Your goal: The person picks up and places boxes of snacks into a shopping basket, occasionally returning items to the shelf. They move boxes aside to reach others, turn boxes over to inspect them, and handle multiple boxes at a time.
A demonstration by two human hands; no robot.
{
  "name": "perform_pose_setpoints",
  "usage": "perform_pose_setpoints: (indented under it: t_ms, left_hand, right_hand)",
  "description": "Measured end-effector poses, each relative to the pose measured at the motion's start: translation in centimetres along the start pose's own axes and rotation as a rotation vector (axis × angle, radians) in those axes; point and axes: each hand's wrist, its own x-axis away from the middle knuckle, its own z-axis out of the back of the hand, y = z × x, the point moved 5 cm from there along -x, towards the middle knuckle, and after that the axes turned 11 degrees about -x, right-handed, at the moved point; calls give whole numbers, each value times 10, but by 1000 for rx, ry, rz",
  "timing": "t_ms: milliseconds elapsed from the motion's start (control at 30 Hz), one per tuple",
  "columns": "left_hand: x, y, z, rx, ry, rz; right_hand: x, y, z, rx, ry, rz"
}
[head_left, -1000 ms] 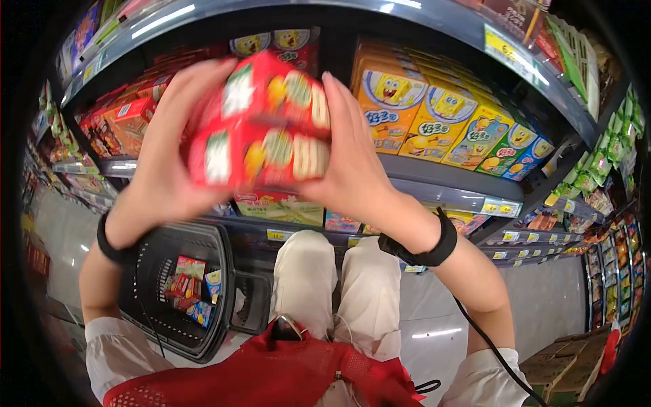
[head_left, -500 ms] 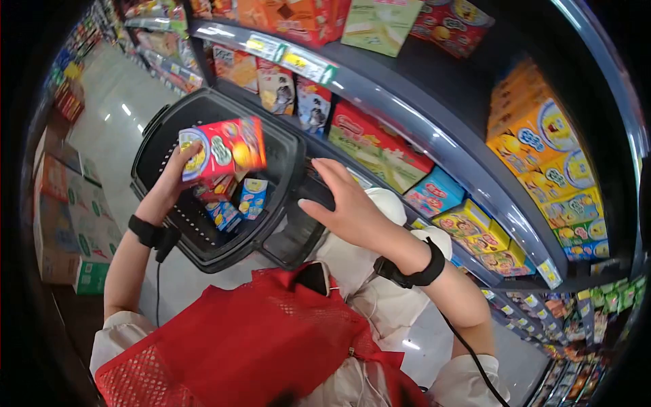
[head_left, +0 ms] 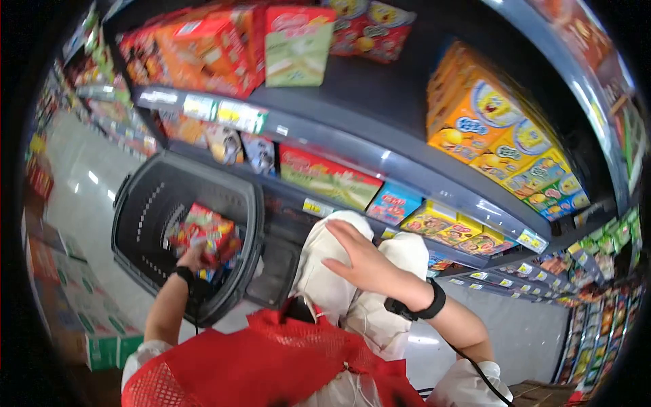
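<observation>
Deep inside a black shopping basket (head_left: 256,203), my left hand (head_left: 192,258) grips the near edge of a red snack box (head_left: 211,222). Motion blurs its fingertips. Beneath and beside that box lie other small packages, partly hidden, with bits of blue and yellow showing. My right hand (head_left: 366,261) is empty, with thumb and fingers apart, over my knees in white trousers (head_left: 325,254). Both wrists wear black bands.
A store shelf (head_left: 380,108) curves across ahead, with yellow and orange snack boxes (head_left: 502,136) at right and red and green boxes (head_left: 298,47) at the top. Stacked cartons (head_left: 81,298) stand at left beside the aisle floor (head_left: 88,149).
My left hand has lowered the red snack box into the basket. The view has shifted, with more of the upper shelf showing. My right hand stays open, now over my knees.
</observation>
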Motion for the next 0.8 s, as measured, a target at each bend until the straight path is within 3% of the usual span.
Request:
perform_pose_setpoints:
  t_ms: [33, 100, 200, 300, 333, 400, 500, 533, 567, 600, 633, 667, 733, 800]
  left_hand:
    - [-23, -18, 9, -15, -49, 146]
    - [29, 64, -16, -639, -92, -255]
    - [-49, 63, 17, -368, 355, -241]
    - [129, 248, -121, -791, -5, -871]
    - [191, 296, -167, -807, -107, -891]
    - [280, 371, -238, -1111, -257, -1152]
    - [330, 449, -316, -1245, -164, -1689]
    - [330, 474, -343, -1142, -239, -1830]
    - [321, 501, -367, -1249, -267, -1763]
    - [304, 524, -386, -1209, -124, -1920]
    - [278, 553, -403, -1254, -63, -1710]
    - [266, 577, -418, -1376, 84, -1780]
    - [286, 604, -435, -1654, 482, -1608]
    - [268, 625, -440, -1858, 576, -1389]
  right_hand:
    - [8, 1, 8, 5, 30, -4]
    - [25, 2, 24, 9, 73, -12]
    - [46, 4, 43, 4, 121, -40]
    - [59, 6, 57, 0, 175, -15]
    - [62, 8, 60, -10, 184, -14]
    - [66, 12, 64, 2, 213, 25]
    - [74, 7, 71, -35, 229, 41]
    - [81, 8, 72, -25, 244, 41]
    - [90, 11, 72, -12, 260, 44]
    - [99, 14, 74, 5, 282, 47]
    - [108, 13, 80, -25, 274, -6]
    - [124, 19, 82, -79, 277, -77]
    - [153, 32, 92, -93, 348, -59]
    - [178, 43, 102, -124, 409, -141]
